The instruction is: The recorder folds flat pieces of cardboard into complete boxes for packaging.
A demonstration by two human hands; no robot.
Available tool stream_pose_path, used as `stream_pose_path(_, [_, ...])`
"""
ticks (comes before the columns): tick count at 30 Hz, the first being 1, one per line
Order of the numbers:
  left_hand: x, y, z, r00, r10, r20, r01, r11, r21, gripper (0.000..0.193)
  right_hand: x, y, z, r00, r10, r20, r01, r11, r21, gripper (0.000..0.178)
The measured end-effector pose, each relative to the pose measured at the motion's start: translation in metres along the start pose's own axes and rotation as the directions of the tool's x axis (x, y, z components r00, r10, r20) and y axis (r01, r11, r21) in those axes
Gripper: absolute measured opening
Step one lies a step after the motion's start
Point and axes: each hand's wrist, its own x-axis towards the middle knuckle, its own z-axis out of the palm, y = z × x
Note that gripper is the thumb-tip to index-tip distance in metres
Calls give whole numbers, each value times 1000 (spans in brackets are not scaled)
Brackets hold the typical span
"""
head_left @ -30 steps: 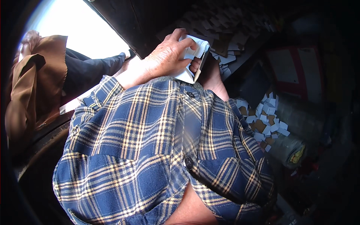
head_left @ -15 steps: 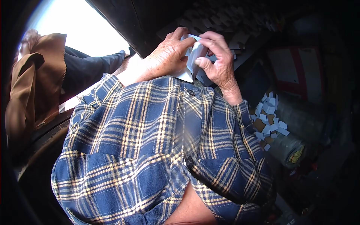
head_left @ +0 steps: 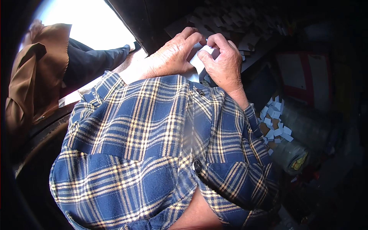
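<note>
Both of your hands meet at one piece, a folded white card box [head_left: 198, 63], held just beyond the top of your shirt front. Grip state: grasping, from both sides. Your left hand [head_left: 170, 55] closes on the box's left side, fingers arched over toward its far end, thumb near its lower left. Your right hand [head_left: 225, 68] closes on the right side, thumb laid on the upper face and index finger bent over the far corner. The two hands are close together, with the box between them; its underside is hidden by your fingers.

Nearer your body than the grip: your blue plaid shirt [head_left: 145, 126]. Right of the grip and nearer you: a heap of small white and brown card pieces [head_left: 274, 115], beside a clear-wrapped roll [head_left: 293, 155]. Farther right of the grip: a red and white panel [head_left: 303, 73], in shade. Beyond the grip: a dim spread of pale pieces [head_left: 239, 19], probably card too, though the shadow makes this uncertain. Well left of the grip: brown cloth [head_left: 48, 53] beside dark blue cloth [head_left: 86, 61].
</note>
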Motion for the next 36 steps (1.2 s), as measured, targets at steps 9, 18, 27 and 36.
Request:
stream_pose_path(9, [-16, -11, -4, 999, 32, 44, -29, 998, -51, 46, -8, 3, 12, 995, -101, -4, 101, 994, -34, 21])
stream_pose_path(18, [-20, -14, -6, 997, 57, 42, -52, 992, -113, 49, -13, 8, 18, 966, -227, -125, 236, 970, 65, 17])
stream_pose_path(27, [-19, -27, -2, 992, 31, 126, -6, 980, -196, 63, -13, 2, 17, 977, -214, -23, 211, 973, -88, 9])
stream_pose_path(36, [-24, -35, 13, 995, 64, 79, -43, 968, -248, 64, -6, -5, 10, 960, -164, 226, 219, 944, -247, 6])
